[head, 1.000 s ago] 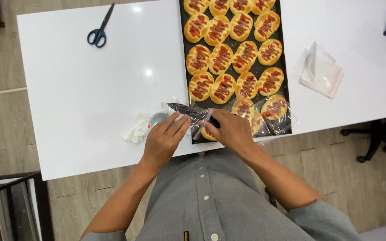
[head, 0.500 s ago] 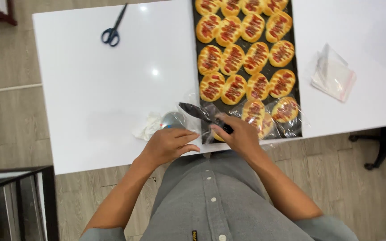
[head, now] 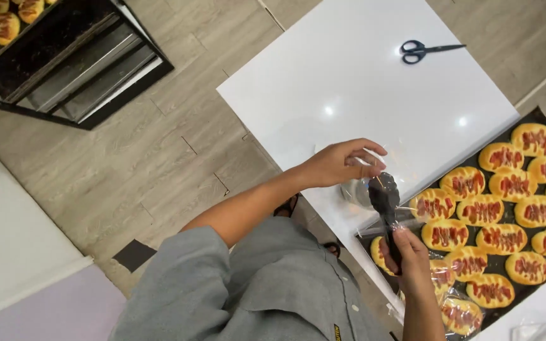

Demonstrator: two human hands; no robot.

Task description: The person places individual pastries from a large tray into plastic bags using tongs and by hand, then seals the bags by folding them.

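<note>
Tongs upright over the surface's (head: 361,82) near edge.
Your right hand (head: 412,259) grips the black tongs (head: 387,211) by the handle, long axis pointing away toward your left hand (head: 339,163), whose fingers (head: 368,151) pinch a clear bag (head: 364,189) beside the tray (head: 541,117).

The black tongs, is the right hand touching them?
Touching. The head view shows the right hand wrapped around the lower handle of the black tongs.

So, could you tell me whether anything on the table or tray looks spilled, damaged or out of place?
Nothing stands out. The buns lie in tidy rows on the black tray, the scissors lie closed on the white table, and both hands, left and right, work a clear bag over black tongs.
</note>
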